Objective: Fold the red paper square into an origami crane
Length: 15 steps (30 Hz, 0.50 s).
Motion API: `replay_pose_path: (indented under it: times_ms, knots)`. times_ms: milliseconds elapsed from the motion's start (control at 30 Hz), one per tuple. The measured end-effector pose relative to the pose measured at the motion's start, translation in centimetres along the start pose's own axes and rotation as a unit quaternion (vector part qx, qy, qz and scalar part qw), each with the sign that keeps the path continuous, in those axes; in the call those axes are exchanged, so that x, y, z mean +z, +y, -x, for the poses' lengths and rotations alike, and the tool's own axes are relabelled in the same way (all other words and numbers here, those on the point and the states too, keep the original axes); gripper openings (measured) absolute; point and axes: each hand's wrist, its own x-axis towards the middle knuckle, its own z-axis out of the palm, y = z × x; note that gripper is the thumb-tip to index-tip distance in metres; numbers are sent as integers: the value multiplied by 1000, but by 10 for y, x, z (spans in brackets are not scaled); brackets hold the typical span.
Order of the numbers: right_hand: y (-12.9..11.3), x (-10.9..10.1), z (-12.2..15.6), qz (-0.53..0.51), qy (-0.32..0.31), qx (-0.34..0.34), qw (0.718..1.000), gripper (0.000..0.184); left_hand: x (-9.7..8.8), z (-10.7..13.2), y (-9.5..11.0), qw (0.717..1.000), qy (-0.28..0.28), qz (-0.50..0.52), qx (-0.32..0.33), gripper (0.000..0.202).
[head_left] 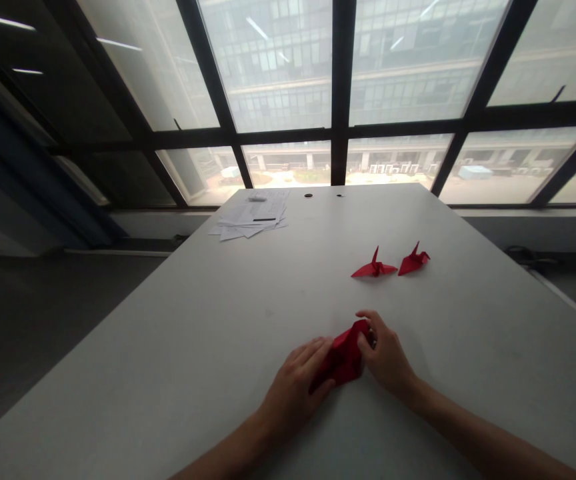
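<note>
A partly folded piece of red origami paper (347, 360) lies on the table between my hands. My left hand (298, 377) grips its left end, fingers over the top edge and thumb along the lower edge. At the right end, my right hand (385, 353) pinches a raised flap between thumb and fingers, with the index finger stretched out above. The hands cover both ends of the paper. Beyond them stand two finished red paper cranes, a left crane (375, 268) with spread wings and a right crane (413, 261) close beside it.
The white table (193, 340) stretches toward large dark-framed windows. Loose printed sheets (248, 212) lie at its far left with a dark pen (265, 219) on top. A round dark cable hole (309, 195) is near the far edge. A blue curtain (33, 153) hangs at left.
</note>
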Motion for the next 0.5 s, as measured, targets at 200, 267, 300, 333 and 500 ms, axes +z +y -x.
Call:
replay_pose_path:
  times_ms: [200,267,300,333,500]
  knots:
    - [-2,-6,-1,72,8,-60,996,20,10,2,-9,994,-57,-71,63,67]
    - [-4,-10,0,106,3,-59,993,17,9,1,-8,991,-72,-89,71,66]
    - [-4,-12,0,121,0,-56,991,16,8,1,-7,989,-77,-97,76,65]
    - [-4,-14,1,132,-5,-53,990,15,8,1,-7,988,-80,-104,81,65]
    - [1,-18,-1,105,-18,-31,994,14,8,2,-7,988,-72,-113,75,68]
